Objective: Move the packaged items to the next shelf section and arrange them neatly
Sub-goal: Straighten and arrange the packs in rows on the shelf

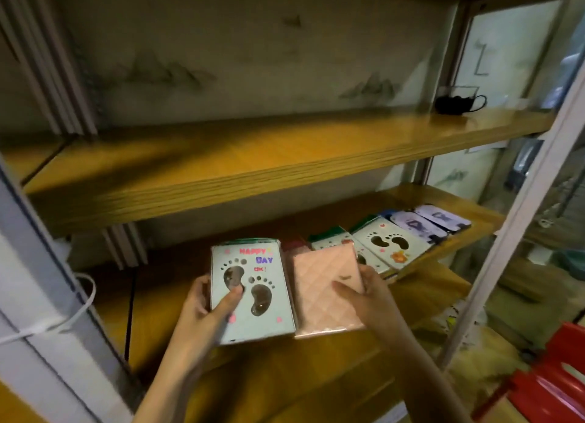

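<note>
My left hand (207, 305) grips a pale green package (262, 299) printed with two dark footprints and "HAPPY DAY", thumb on its face. Right beside it, my right hand (364, 292) holds a pink quilted package (319, 283) by its right edge. Both packages sit low over the wooden lower shelf (285, 368). Further right on the same shelf lies a row of more packages: footprint ones (391, 243) and purple ones (430, 223), overlapping each other.
An upper wooden shelf (253, 156) runs above, bearing a dark glass cup (456, 102) at its right end. A grey metal upright (47, 280) with a white cable (72, 315) stands on the left, a white post (519, 226) on the right. Something red plastic (550, 388) sits at lower right.
</note>
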Demonstrator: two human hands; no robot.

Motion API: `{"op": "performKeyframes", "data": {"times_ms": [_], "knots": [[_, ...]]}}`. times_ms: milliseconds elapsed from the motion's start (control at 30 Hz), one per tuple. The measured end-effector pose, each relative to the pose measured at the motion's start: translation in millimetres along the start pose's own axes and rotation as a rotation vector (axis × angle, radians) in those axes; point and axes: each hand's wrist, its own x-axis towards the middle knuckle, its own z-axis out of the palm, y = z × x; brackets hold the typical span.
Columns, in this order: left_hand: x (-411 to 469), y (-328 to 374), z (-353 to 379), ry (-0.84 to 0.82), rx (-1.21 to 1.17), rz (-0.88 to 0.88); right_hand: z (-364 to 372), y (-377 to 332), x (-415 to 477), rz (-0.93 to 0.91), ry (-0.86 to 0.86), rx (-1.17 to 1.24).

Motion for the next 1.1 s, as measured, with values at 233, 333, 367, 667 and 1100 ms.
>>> {"op": "performKeyframes", "data": {"times_ms": [233,333,367,667,1100], "knots": [[9,2,16,0.168,-0.050,-0.006,31,-8,64,0.048,-0.172,-0.142],[14,-1,33,0.233,-0.031,-0.001,32,-7,78,0.022,-0.223,-0.264],[18,-4,39,0.260,-0.027,0.003,29,-7,83,0.008,-0.255,-0.297],[48,-25,118,0.382,0.053,-0.056,-49,-3,125,-0.244,-0.492,-0.516],[105,-56,240,0.416,0.180,-0.051,-172,15,190,-0.357,-0.501,-0.559]]}}
